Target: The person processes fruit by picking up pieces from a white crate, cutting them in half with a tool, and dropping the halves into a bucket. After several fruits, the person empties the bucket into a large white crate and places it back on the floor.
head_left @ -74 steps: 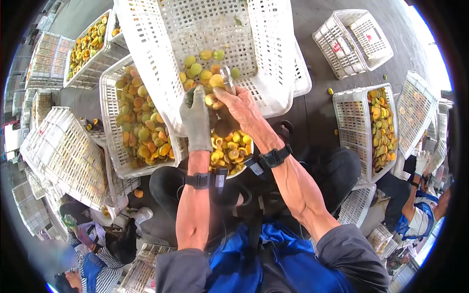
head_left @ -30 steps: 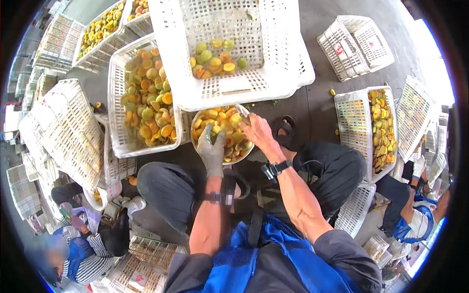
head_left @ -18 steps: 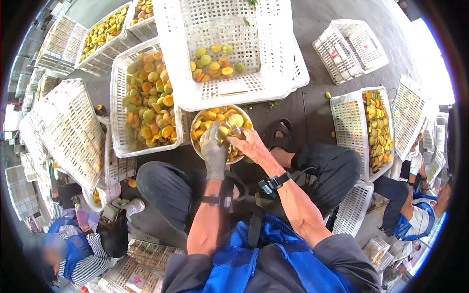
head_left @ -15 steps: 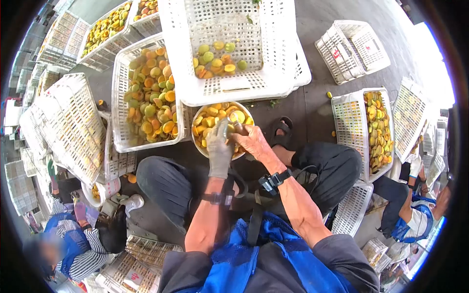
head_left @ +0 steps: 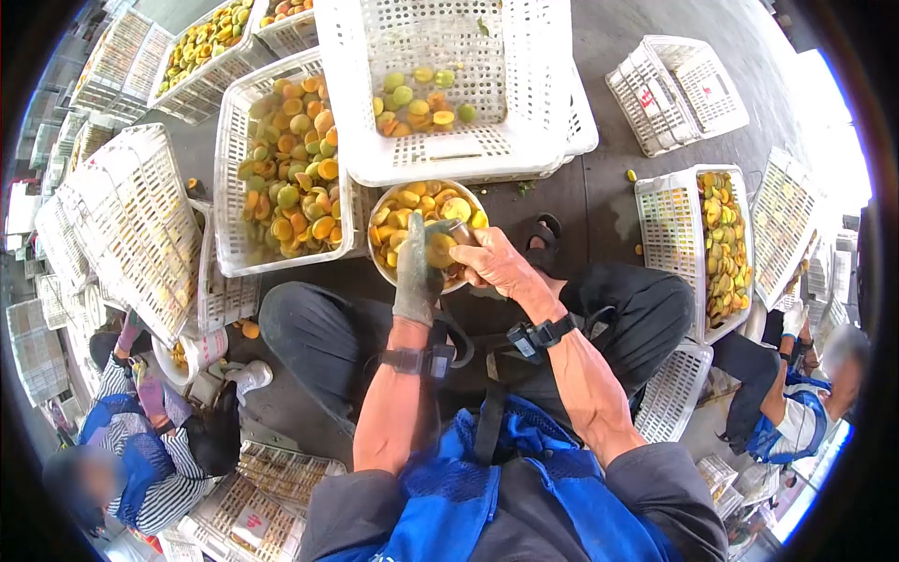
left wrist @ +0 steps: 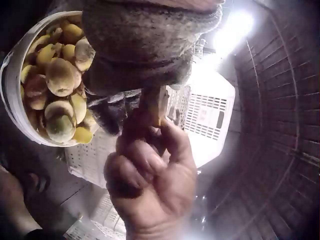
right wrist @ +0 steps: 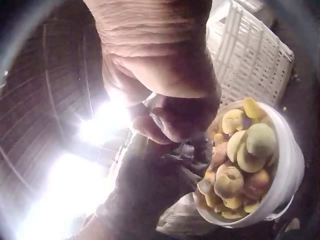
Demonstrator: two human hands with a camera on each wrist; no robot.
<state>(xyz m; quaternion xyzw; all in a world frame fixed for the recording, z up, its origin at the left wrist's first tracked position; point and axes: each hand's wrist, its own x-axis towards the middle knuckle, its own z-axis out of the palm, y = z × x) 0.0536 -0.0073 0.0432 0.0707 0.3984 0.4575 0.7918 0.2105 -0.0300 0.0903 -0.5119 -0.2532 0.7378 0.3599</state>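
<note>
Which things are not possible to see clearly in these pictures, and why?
Tool, head view: largely covered by the right hand; its working end is unclear.
Held fruit, left wrist view: the gloved left hand hides most of it.
Left-hand grip, right wrist view: lost in shadow and glare.
Bucket, all views: its bottom lies under fruit pieces.
Large white crate, head view: far end cut by the top edge.

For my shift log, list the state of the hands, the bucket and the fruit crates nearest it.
Left hand: gloved, holding a fruit
Right hand: bare, gripping a partly hidden tool
Bucket: well filled with fruit halves
Front crate: open, a few fruits at its near end
Left crate: open, piled with fruit
</note>
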